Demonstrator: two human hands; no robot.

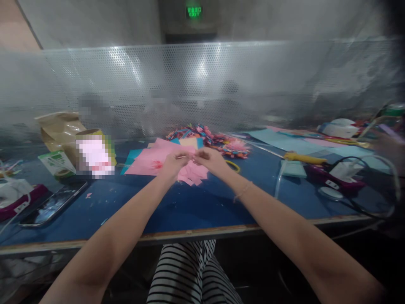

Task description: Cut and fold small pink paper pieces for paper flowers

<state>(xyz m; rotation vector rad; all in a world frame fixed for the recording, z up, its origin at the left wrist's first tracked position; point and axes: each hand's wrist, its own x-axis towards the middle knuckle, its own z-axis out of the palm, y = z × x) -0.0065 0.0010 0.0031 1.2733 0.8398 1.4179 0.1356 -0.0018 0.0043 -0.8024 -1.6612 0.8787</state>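
Note:
Over the blue table, my left hand (176, 164) and my right hand (210, 159) meet with fingertips almost touching. Both are closed in a pinch on a small piece of pink paper, mostly hidden by the fingers and blurred. Just below them lie several cut pink paper strips (193, 172), spread in a loose pile. To the left, beside my left hand, are large pink paper sheets (144, 161) with a blue sheet (128, 162) under their edge. Behind my hands is a heap of folded, colourful paper pieces (202, 134).
A phone (55, 204), a green-and-white box (57, 164) and a brown paper bag (61, 133) are on the left. To the right lie a yellow-handled tool (305, 158), a purple power strip (335, 179) with cables and light-blue sheets (281, 141). A perforated metal screen (177, 80) stands behind.

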